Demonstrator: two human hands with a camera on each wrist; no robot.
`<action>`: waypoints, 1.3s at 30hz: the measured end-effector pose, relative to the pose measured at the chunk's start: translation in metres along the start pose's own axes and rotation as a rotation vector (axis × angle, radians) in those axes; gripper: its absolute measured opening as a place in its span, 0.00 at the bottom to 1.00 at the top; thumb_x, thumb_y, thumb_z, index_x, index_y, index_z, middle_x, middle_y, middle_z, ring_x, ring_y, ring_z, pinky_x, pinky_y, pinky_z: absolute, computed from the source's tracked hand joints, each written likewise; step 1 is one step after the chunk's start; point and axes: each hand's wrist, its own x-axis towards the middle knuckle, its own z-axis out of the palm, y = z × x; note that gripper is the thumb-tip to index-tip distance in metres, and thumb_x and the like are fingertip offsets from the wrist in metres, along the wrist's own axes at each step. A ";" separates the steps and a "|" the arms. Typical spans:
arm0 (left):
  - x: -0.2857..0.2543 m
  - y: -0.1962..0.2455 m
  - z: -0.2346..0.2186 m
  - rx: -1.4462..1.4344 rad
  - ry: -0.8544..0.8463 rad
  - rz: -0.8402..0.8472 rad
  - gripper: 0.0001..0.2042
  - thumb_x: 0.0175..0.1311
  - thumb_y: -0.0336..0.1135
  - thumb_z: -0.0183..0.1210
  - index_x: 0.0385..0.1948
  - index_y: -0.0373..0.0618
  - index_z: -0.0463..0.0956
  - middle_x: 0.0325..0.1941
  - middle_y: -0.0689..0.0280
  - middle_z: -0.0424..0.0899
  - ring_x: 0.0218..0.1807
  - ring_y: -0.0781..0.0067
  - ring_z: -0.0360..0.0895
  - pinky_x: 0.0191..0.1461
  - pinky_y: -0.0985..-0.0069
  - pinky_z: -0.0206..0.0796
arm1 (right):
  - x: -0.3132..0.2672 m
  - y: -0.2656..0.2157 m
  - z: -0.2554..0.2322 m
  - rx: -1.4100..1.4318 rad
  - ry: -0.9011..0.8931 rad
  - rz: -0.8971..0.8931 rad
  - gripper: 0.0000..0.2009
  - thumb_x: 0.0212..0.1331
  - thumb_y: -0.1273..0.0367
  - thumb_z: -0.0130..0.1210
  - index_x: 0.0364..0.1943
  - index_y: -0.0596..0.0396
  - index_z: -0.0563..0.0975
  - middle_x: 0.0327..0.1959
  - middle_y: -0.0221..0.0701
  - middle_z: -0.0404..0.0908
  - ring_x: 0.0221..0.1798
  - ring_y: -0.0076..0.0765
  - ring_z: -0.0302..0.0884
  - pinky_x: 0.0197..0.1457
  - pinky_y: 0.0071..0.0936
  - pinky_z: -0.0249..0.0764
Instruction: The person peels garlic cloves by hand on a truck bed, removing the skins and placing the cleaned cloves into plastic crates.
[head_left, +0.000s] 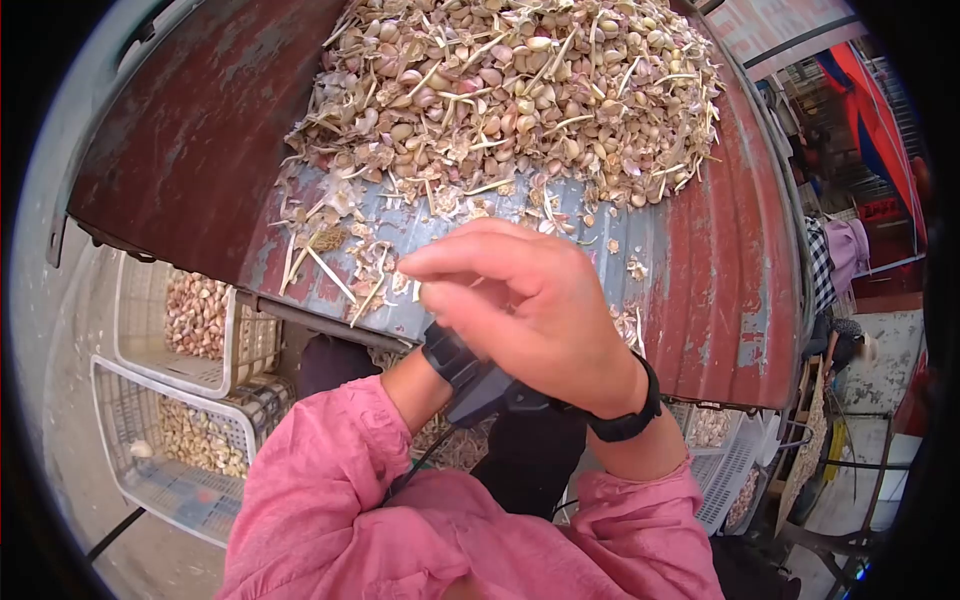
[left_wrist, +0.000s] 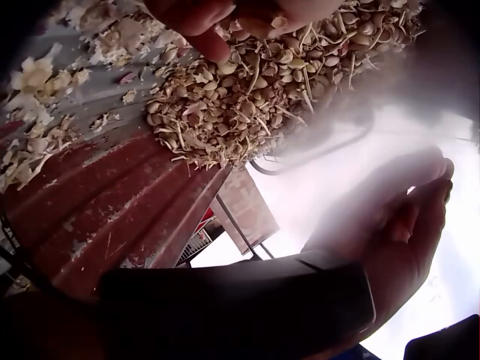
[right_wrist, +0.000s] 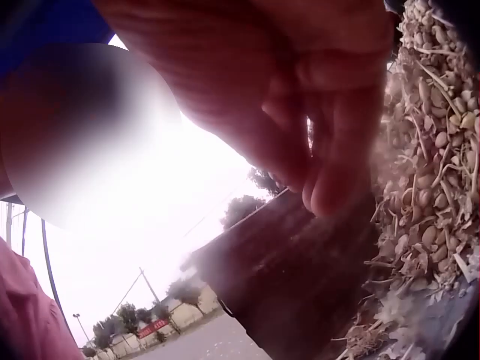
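My right hand is raised over the front of the metal sheet, thumb and index finger curved toward each other with their tips close. A pale bit shows beside those tips, and I cannot tell whether they hold it. Behind this hand, my left hand is hidden in the head view; only its wrist with a black strap shows. In the left wrist view, the left hand has bent fingers, with a small tan garlic piece at them. A large heap of garlic cloves with dry stalks and skins lies beyond both hands.
Stalks and skins litter the front of the red and grey corrugated metal sheet. Lower left, two plastic crates contain garlic. More baskets stand at the lower right. A wrist camera sits below my right hand.
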 end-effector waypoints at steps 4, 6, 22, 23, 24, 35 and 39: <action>-0.011 0.009 0.015 -0.049 0.100 0.061 0.10 0.59 0.34 0.48 0.41 0.43 0.65 0.38 0.63 0.73 0.27 0.76 0.73 0.16 0.89 0.56 | -0.018 0.108 -0.099 -0.374 0.341 0.547 0.08 0.46 0.73 0.52 0.31 0.61 0.77 0.21 0.32 0.77 0.25 0.23 0.74 0.28 0.18 0.68; -0.011 0.010 0.016 -0.040 0.109 0.059 0.11 0.59 0.35 0.48 0.41 0.43 0.65 0.37 0.63 0.74 0.27 0.76 0.74 0.16 0.88 0.56 | -0.030 0.154 -0.129 -0.668 0.214 0.754 0.09 0.44 0.72 0.55 0.31 0.60 0.77 0.21 0.34 0.78 0.24 0.25 0.75 0.27 0.20 0.68; -0.014 0.007 0.021 -0.010 0.167 0.028 0.13 0.60 0.39 0.43 0.42 0.44 0.67 0.36 0.64 0.75 0.31 0.73 0.76 0.19 0.87 0.60 | -0.038 0.112 -0.071 -0.077 0.258 0.601 0.10 0.46 0.71 0.56 0.32 0.62 0.75 0.18 0.27 0.73 0.19 0.19 0.70 0.20 0.16 0.66; -0.015 0.008 0.019 -0.050 0.157 0.026 0.12 0.60 0.38 0.43 0.41 0.44 0.67 0.36 0.63 0.75 0.31 0.72 0.76 0.18 0.87 0.59 | -0.030 0.118 -0.076 -0.124 0.393 0.607 0.09 0.45 0.71 0.56 0.31 0.62 0.76 0.18 0.29 0.75 0.19 0.20 0.71 0.21 0.18 0.67; -0.014 0.008 0.018 -0.051 0.158 0.024 0.12 0.60 0.38 0.43 0.41 0.44 0.67 0.36 0.63 0.75 0.31 0.72 0.76 0.18 0.87 0.59 | -0.026 0.139 -0.088 -0.124 0.393 0.609 0.09 0.45 0.71 0.56 0.31 0.62 0.76 0.18 0.29 0.75 0.19 0.20 0.71 0.21 0.18 0.67; -0.010 0.013 0.017 -0.167 0.107 0.036 0.09 0.59 0.36 0.45 0.37 0.43 0.66 0.37 0.61 0.75 0.27 0.73 0.74 0.16 0.86 0.57 | -0.046 0.215 -0.111 -0.329 0.248 0.754 0.07 0.44 0.74 0.55 0.30 0.61 0.76 0.19 0.28 0.75 0.18 0.21 0.71 0.20 0.18 0.67; -0.011 0.011 0.017 -0.154 0.137 0.045 0.09 0.59 0.36 0.45 0.38 0.43 0.66 0.36 0.61 0.74 0.27 0.74 0.74 0.17 0.86 0.57 | -0.046 0.170 -0.093 -0.256 0.404 0.687 0.08 0.47 0.74 0.53 0.33 0.61 0.75 0.20 0.26 0.74 0.20 0.18 0.71 0.21 0.15 0.66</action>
